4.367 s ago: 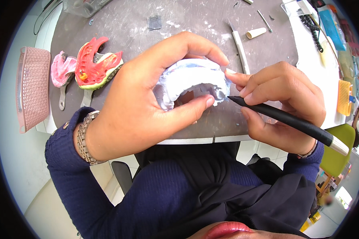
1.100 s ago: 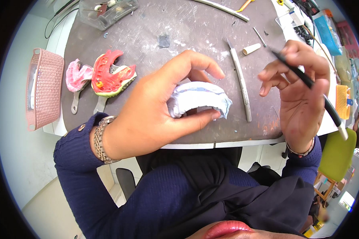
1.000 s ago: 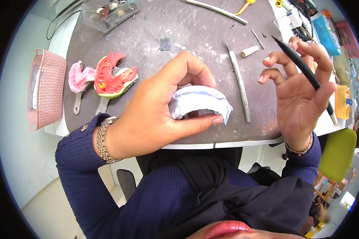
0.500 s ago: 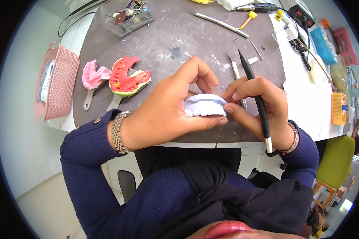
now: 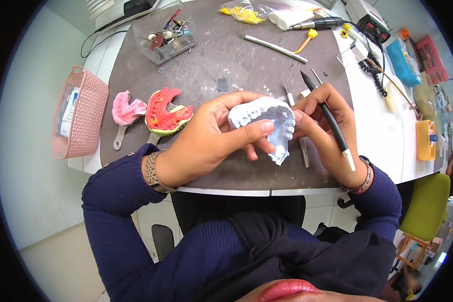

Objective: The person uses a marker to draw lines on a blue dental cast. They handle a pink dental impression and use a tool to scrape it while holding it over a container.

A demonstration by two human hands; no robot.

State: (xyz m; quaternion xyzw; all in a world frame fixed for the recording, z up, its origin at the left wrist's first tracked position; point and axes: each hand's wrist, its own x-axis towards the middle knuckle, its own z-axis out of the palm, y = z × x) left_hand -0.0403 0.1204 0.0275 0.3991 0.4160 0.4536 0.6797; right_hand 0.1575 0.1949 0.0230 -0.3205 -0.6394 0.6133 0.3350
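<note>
A pale blue-white plaster dental cast (image 5: 276, 132) is held over the front of the dark work mat, its tooth row facing up. My left hand (image 5: 199, 143) is closed around its left side, with the thumb lying across the inner side of the arch. At the cast's right edge, the thumb and fingers of my right hand (image 5: 332, 143) touch the teeth. A black pencil-like tool with a pale end (image 5: 331, 121) is also tucked in my right hand, its dark point up and away. Behind that hand lie slim metal tools (image 5: 304, 151), partly hidden.
Left of my left hand lie a pink impression tray (image 5: 127, 109) and a red one with a yellow-green rim (image 5: 162, 111). Beyond are a clear box of burs (image 5: 161, 35), a knife (image 5: 274, 48) and a handpiece (image 5: 317, 23). A pink basket (image 5: 85, 113) stands at far left.
The cast has been turned from edge-on to show its toothed arch. My left thumb now lies across it, and my right hand has shifted slightly up with the black tool.
</note>
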